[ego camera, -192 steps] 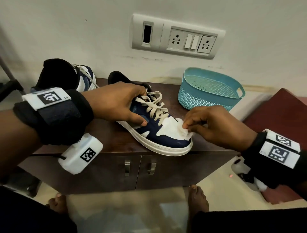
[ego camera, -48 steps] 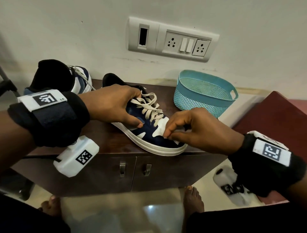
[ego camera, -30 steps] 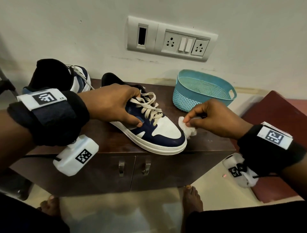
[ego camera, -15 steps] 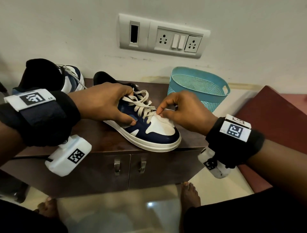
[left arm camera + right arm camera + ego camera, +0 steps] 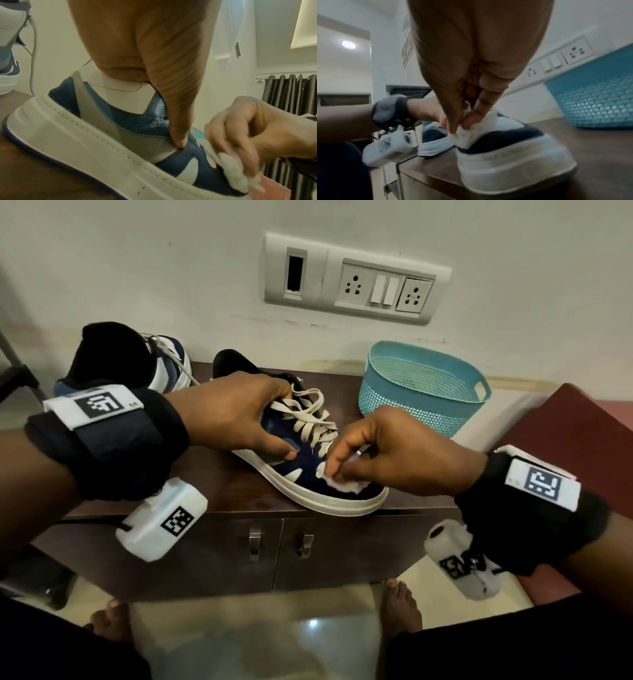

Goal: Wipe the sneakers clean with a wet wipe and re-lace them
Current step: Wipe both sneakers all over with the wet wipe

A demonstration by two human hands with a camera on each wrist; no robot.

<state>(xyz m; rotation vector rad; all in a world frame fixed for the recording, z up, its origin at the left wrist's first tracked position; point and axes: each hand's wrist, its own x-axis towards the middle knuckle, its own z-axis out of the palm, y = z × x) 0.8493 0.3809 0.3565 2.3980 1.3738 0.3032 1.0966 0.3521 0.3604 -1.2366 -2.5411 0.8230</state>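
Note:
A navy and white sneaker with cream laces sits on the dark wooden cabinet top, toe toward me. My left hand grips it over the collar, thumb pressed on the near side. My right hand pinches a crumpled white wet wipe and holds it against the toe cap. The wipe covers most of the toe cap. The second sneaker stands at the back left, its lace hanging loose.
A teal mesh basket stands at the back right of the cabinet by the wall. A switch and socket panel is on the wall above. A maroon seat lies to the right. My bare feet are on the tiled floor below.
My right hand with the wipe slid from the base of the laces down onto the front of the toe. Before that it lifted off to the shoe's right. The left hand kept its hold.

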